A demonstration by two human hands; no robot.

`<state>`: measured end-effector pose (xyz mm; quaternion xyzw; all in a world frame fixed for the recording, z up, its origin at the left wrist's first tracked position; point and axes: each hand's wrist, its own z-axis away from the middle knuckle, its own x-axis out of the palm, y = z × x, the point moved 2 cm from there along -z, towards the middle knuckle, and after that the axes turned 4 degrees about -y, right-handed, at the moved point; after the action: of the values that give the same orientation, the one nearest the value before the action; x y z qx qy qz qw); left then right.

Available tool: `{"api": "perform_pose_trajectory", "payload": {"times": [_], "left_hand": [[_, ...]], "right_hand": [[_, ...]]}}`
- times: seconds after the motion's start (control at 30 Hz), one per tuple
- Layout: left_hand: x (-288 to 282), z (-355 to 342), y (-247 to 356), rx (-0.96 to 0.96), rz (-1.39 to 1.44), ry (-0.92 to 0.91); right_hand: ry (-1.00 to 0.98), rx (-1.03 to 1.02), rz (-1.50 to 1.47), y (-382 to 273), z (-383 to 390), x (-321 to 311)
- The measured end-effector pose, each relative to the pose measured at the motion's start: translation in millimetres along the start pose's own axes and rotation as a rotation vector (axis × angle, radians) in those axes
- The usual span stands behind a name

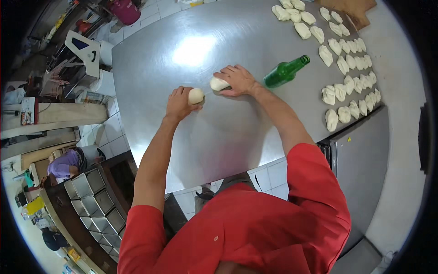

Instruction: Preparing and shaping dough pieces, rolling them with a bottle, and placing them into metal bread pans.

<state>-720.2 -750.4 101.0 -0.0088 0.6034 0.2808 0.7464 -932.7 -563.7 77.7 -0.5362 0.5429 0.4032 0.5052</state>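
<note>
Two smooth pale dough balls lie on the shiny metal table (137,77), one at each hand. The fingers of my left hand (179,102) curl around the left side of one dough ball (196,96). My right hand (238,81) cups the other dough ball (219,83), fingers bent over its far and right sides. Both balls touch the tabletop, and the palms hide part of them. Just right of my right wrist, a green glass bottle (283,74) stands on the table.
Rows of rough dough pieces (343,92) cover the table's right side, with more dough pieces (294,14) at the far right. A grey metal cabinet (360,164) adjoins the right edge. Metal pans (96,196) stand lower left, near a person in purple (64,164).
</note>
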Motion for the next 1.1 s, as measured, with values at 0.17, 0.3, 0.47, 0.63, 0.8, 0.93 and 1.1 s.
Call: {"api": "perform_pose_trajectory", "payload": {"times": [0.17, 0.3, 0.47, 0.63, 0.8, 0.93, 1.1], "left_hand": [[0, -2, -2, -0.225, 0.339, -0.079], [18, 20, -35, -0.327, 0.859, 0.26], [22, 114, -22, -0.273, 2.111, 0.494], [15, 261, 13, 0.092, 2.634, 0.651], [94, 462, 12, 0.079, 2.556, 0.932], [166, 619, 33, -0.152, 2.416, 1.209], [257, 809, 96, -0.823, 2.154, 1.639]], "right_hand": [[-0.369, 0.38, -0.355, 5, -30, -14], [-0.587, 0.726, -1.106, -31, -22, -46], [-0.347, 0.677, -2.426, -100, 29, -51], [-0.392, 0.587, -2.606, -185, 56, 45], [-0.622, 0.748, -2.321, -343, 80, 13], [-1.007, 0.686, -2.145, -448, 110, 21], [-1.282, 0.704, -1.929, -584, 138, 51]]}}
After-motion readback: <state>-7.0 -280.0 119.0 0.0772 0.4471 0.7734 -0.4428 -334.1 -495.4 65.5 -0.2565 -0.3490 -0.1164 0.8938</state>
